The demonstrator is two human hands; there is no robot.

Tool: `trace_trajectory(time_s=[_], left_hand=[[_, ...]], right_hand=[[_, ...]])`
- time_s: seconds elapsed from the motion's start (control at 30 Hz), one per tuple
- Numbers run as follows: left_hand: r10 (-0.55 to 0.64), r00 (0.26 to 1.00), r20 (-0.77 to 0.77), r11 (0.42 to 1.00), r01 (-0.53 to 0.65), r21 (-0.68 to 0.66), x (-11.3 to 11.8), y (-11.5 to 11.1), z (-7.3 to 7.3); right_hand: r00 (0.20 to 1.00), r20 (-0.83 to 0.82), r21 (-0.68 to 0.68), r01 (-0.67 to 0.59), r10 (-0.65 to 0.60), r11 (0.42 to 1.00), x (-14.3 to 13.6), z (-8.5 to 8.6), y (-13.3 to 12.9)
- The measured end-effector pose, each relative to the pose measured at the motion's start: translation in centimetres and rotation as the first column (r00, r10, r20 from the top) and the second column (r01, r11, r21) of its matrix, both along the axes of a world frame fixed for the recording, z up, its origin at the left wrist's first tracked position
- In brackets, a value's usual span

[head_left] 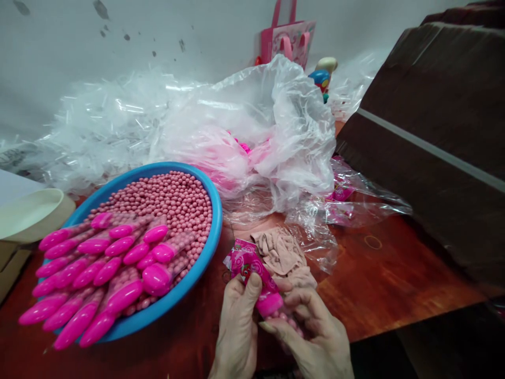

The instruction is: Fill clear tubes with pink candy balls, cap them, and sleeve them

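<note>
My left hand point(236, 321) is closed, its thumb pressed on a pink printed wrapper point(248, 260). The wrapper sits over one end of a clear tube of pink balls point(282, 317), with a bright pink band at the wrapper's lower end. My right hand point(315, 329) pinches the ball-filled end of the tube, partly hiding it. Left of my hands stands a blue basin point(216, 210) full of small pink balls point(173, 197). Several filled tubes with bright pink pointed caps point(81, 321) lie across its near left side. A crumpled beige cloth point(280, 250) lies just behind my hands.
Behind the basin are a large clear plastic bag point(252, 110) and a heap of clear tubes point(114, 110). A cardboard stack point(430, 126) with a pale strap rises at right. A cream bowl point(31, 213) stands at left; a pink bag point(288, 39) is by the wall.
</note>
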State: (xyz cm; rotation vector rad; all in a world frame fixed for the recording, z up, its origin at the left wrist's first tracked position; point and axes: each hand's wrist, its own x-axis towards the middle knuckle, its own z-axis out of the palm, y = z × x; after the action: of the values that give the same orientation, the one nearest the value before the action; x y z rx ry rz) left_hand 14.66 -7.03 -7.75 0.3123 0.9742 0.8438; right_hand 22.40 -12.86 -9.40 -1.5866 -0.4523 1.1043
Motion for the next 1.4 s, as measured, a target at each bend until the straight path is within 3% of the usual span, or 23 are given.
trace_trajectory(time_s=[0.3, 0.57, 0.8, 1.07, 1.23, 1.4], left_hand=[[0.049, 0.999, 0.006, 0.997, -0.049, 0.054, -0.7, -0.8, -1.1], [-0.014, 1.0, -0.017, 1.0, 0.015, 0.028, -0.5, -0.7, -0.7], [-0.04, 0.995, 0.089, 0.998, 0.035, 0.061, -0.5, -0.9, -1.2], [-0.085, 0.99, 0.11, 0.996, 0.087, -0.016, -0.4, -1.3, -1.2], [-0.013, 0.998, 0.057, 1.0, 0.013, 0.009, -0.4, -1.7, -1.6], [0.049, 0.998, 0.036, 0.998, -0.05, 0.031, -0.1, -3.1, -2.6]], right_hand=[[0.99, -0.119, 0.015, 0.077, -0.075, 0.997, -0.4, -0.3, 0.4], [0.993, 0.116, 0.059, 0.018, -0.025, 0.998, -0.8, -0.7, -0.2], [0.987, -0.035, 0.057, 0.159, -0.158, 0.986, -0.6, -1.0, 0.1], [0.981, -0.024, 0.045, 0.193, -0.192, 0.98, -0.9, -1.6, -0.1], [0.973, -0.063, 0.038, 0.225, -0.222, 0.974, -0.8, -1.0, 0.0], [0.973, 0.083, 0.119, 0.205, -0.215, 0.972, -0.6, -1.6, -0.5]])
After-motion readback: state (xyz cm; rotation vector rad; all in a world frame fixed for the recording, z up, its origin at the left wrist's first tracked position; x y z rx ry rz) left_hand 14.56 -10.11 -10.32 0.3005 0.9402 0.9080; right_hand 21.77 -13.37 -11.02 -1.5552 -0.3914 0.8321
